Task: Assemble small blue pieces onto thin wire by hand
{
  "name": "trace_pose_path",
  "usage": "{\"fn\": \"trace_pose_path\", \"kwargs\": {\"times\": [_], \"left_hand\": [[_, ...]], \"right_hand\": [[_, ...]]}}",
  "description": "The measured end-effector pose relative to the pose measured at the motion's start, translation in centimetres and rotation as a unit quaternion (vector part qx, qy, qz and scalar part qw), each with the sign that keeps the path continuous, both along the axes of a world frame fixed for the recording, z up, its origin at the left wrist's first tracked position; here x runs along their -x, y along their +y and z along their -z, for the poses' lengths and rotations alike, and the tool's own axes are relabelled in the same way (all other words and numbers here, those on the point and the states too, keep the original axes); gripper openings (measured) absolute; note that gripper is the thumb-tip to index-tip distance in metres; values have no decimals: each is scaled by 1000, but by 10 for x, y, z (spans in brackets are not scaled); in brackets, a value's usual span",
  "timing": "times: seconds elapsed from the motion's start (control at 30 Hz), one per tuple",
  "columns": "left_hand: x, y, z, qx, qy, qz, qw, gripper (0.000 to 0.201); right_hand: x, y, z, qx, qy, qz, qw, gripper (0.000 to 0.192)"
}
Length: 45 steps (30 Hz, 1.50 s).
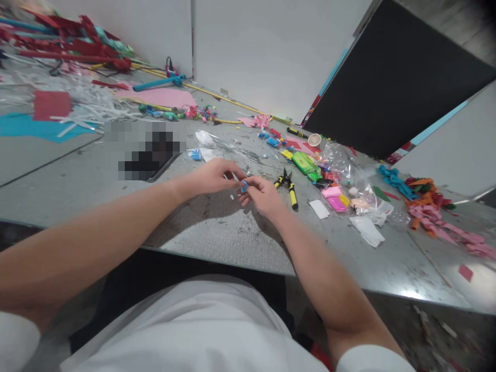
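Observation:
Both my hands meet over the grey table [217, 237], fingertips together. My left hand [211, 175] and my right hand [263, 194] pinch a small blue piece [244, 186] between them. A thin whitish bit sticks out at the left fingertips; I cannot tell what it is. Just right of my right hand lie yellow-handled pliers [289, 187]. A few tiny white crumbs lie on the table under the hands.
Right of the pliers lie a white card [320, 208], pink and yellow clay blocks [335, 199], a green pack [305, 164] and clear plastic bags [341, 160]. Coloured paper strips [434, 217] pile at far right. A dark board [395, 77] leans behind. Paper scraps cover the left.

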<state>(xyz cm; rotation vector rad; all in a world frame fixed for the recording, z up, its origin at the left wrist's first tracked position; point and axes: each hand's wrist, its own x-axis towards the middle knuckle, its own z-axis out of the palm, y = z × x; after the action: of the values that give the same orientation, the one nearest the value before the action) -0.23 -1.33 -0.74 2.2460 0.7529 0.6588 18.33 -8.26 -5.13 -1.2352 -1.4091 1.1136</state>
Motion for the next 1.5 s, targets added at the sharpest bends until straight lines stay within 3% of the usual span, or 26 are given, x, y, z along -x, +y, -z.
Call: {"fn": "trace_pose_path", "kwargs": {"times": [0.13,0.27,0.4,0.63,0.9,1.13,1.3,1.5], "left_hand": [[1,1,2,63,29,30,997,25],[3,1,3,97,39,45,993,23],[5,0,-2,89,64,71,991,23],[9,4,-7,91,53,110,988,25],[6,6,2,-21,50,16,998,29],[3,2,-5,30,29,-25,999,26],[2,2,-4,88,-26,-55,994,43],[2,-4,-2,81,-29,-9,996,57]], "right_hand": [[2,0,2,19,35,11,999,13],[1,0,6,-7,53,-1,999,27],[-1,2,7,-16,37,-16,999,38],[-3,1,3,-43,53,-35,997,35],[-4,10,15,-23,105,-101,989,28],[1,8,23,-27,98,-84,991,45],[-1,8,21,-50,103,-66,991,58],[-5,11,17,-39,95,-13,995,63]]}}
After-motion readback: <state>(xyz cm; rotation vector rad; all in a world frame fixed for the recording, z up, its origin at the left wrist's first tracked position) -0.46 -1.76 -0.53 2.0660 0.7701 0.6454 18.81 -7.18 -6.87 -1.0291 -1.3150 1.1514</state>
